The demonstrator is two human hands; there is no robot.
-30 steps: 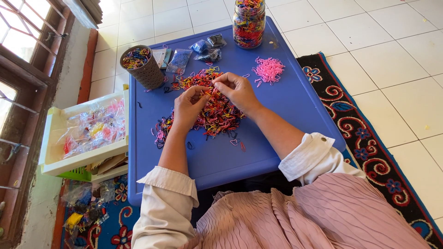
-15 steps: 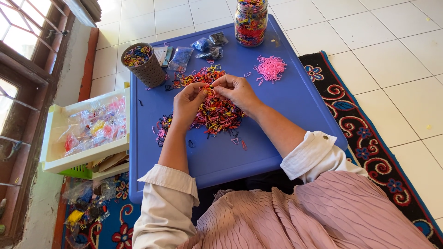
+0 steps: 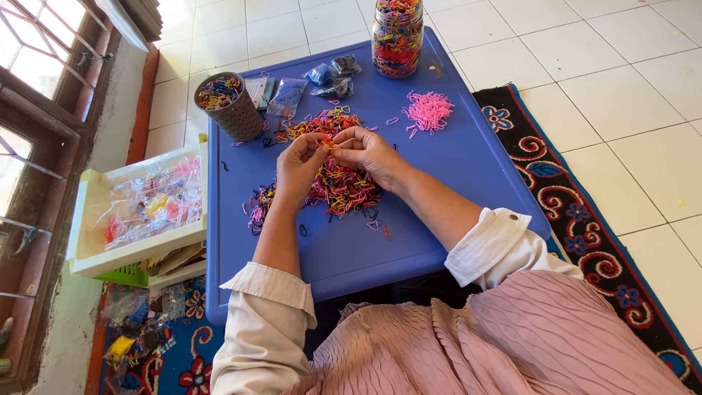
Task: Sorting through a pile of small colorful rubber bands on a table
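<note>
left hand and right hand meet above mixed band heap mid blue bench; fingers of both pinch one small band. pink pile beyond heap.

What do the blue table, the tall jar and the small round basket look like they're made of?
Table: probably moulded plastic, smooth with a rounded rim. Jar: clear glass or plastic; the coloured bands inside show through. Basket: looks woven, brownish and textured; whether fibre or plastic I cannot tell.
</note>
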